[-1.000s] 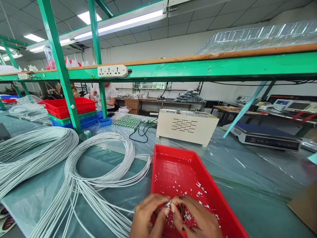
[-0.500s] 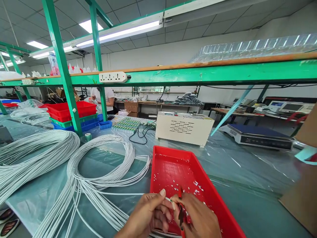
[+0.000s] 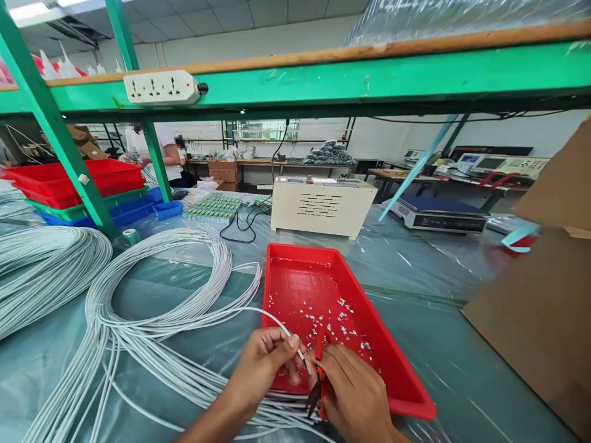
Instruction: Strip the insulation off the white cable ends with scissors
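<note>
The left hand point(image 3: 265, 363) pinches the white wire point(image 3: 276, 318) end over the red tray point(image 3: 300, 248). The right hand point(image 3: 355, 394) grips the red-handled cutter point(image 3: 317, 354) just beside it. The wire now arches upward (flat half a second earlier), indicating added slack.

bench point(image 3: 438, 344): plastic-covered | on it: red tray point(image 3: 300, 289); white cable coils point(image 3: 96, 314); beige box point(image 3: 321, 206); scale point(image 3: 438, 215); cardboard box point(image 3: 545, 307)
</note>
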Demonstrator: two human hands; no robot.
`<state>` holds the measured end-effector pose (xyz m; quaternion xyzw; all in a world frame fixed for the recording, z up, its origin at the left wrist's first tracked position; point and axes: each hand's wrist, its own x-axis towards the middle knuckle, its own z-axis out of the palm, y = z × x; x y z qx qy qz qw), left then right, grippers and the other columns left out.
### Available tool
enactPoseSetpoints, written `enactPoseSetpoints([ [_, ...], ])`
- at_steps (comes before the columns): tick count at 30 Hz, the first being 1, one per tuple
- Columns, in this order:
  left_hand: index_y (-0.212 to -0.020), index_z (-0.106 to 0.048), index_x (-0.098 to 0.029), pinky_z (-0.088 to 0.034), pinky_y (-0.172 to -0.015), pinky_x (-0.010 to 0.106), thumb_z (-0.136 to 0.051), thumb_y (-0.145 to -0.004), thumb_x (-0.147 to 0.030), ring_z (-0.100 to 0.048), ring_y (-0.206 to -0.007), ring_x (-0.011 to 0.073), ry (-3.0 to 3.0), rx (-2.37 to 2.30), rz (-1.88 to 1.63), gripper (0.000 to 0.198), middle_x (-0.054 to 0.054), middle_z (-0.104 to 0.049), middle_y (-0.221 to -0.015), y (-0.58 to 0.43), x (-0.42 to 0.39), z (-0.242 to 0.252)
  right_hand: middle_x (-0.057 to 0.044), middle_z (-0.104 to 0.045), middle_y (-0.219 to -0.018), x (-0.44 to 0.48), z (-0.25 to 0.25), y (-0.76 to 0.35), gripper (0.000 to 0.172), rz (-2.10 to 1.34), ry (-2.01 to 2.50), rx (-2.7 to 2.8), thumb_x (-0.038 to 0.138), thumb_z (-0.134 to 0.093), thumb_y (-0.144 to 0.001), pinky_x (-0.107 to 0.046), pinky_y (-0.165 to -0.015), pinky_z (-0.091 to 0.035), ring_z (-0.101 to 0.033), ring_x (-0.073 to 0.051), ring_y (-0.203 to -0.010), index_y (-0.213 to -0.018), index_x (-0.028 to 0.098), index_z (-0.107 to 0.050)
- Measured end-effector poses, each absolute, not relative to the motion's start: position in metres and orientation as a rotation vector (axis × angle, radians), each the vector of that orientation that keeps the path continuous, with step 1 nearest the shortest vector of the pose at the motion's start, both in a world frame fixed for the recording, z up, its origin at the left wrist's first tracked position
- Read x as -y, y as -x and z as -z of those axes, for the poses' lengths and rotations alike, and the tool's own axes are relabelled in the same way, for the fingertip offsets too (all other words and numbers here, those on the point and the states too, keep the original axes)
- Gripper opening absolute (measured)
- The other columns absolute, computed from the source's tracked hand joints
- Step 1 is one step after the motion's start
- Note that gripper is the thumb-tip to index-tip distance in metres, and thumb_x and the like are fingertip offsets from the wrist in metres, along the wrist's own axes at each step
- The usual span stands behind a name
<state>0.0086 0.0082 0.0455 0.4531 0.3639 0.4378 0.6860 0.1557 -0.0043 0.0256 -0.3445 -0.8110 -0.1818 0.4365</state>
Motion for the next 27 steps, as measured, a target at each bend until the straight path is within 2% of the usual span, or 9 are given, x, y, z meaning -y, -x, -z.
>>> enactPoseSetpoints([
  [8, -0.074, -0.066, -0.008, -0.036, -0.05, 0.019, -0.057, -0.072, -0.049, -0.048, -0.045, 0.0074, -1.0, -0.75, -1.007, 0.042, 0.005, -0.061, -0.058, -0.004, -0.004, -0.036, -0.005, -0.056, -0.061, 0.007, -0.009, -0.152, 0.014, 0.235, 0.98, 2.027, 0.013, -0.036, -0.078, -0.025, -0.046, -0.041, -0.051, -0.017, -0.054, -0.078, 0.017, -0.05],
  [13, -0.081, -0.067, -0.009, -0.037, -0.053, 0.021, -0.057, -0.073, -0.046, -0.049, -0.047, 0.0082, -0.998, -0.734, -1.029, 0.039, 0.005, -0.063, -0.063, -0.005, -0.002, -0.037, -0.004, -0.057, -0.064, 0.01, -0.006, -0.154, 0.011, 0.128, 1.028, 1.984, 0.017, -0.04, -0.08, -0.025, -0.048, -0.042, -0.054, -0.017, -0.057, -0.082, 0.017, -0.05],
  [18, -0.07, -0.066, -0.01, -0.036, -0.048, 0.02, -0.052, -0.076, -0.047, -0.048, -0.045, 0.0088, -1.144, -0.869, -0.969, 0.04, 0.003, -0.059, -0.058, -0.003, -0.002, -0.038, -0.003, -0.056, -0.066, 0.012, -0.006, -0.157, 0.009, 0.02, 1.063, 1.982, 0.016, -0.043, -0.078, -0.026, -0.05, -0.042, -0.054, -0.017, -0.058, -0.084, 0.018, -0.05],
  [21, -0.062, -0.065, -0.011, -0.037, -0.05, 0.021, -0.051, -0.08, -0.039, -0.049, -0.05, 0.0114, -1.476, -1.101, -1.051, 0.035, 0.003, -0.056, -0.055, 0.0, 0.001, -0.04, -0.002, -0.056, -0.067, 0.013, -0.011, -0.156, 0.007, -0.103, 1.071, 1.931, 0.017, -0.043, -0.079, -0.025, -0.053, -0.044, -0.055, -0.016, -0.06, -0.081, 0.019, -0.049],
  [24, -0.083, -0.066, -0.014, -0.042, -0.068, 0.024, -0.053, -0.08, -0.024, -0.056, -0.075, 0.0171, -1.867, -1.171, -1.217, 0.017, 0.009, -0.063, -0.081, 0.002, 0.005, -0.042, 0.0, -0.056, -0.068, 0.015, -0.018, -0.155, 0.006, -0.259, 1.108, 1.838, 0.017, -0.043, -0.08, -0.024, -0.057, -0.045, -0.056, -0.015, -0.063, -0.08, 0.02, -0.049],
  [26, -0.095, -0.064, -0.015, -0.042, -0.077, 0.024, -0.053, -0.08, -0.019, -0.057, -0.087, 0.0184, -1.981, -1.112, -1.209, 0.019, 0.011, -0.062, -0.095, 0.001, 0.007, -0.043, 0.0, -0.056, -0.069, 0.017, -0.021, -0.155, 0.007, -0.345, 1.14, 1.79, 0.017, -0.043, -0.081, -0.023, -0.058, -0.046, -0.056, -0.014, -0.064, -0.08, 0.02, -0.049],
  [27, -0.096, -0.064, -0.016, -0.042, -0.078, 0.024, -0.052, -0.08, -0.018, -0.057, -0.088, 0.0182, -1.999, -1.087, -1.176, 0.02, 0.011, -0.063, -0.096, 0.001, 0.007, -0.043, 0.0, -0.056, -0.069, 0.018, -0.022, -0.155, 0.007, -0.373, 1.143, 1.779, 0.017, -0.042, -0.081, -0.023, -0.057, -0.046, -0.056, -0.014, -0.063, -0.081, 0.02, -0.049],
])
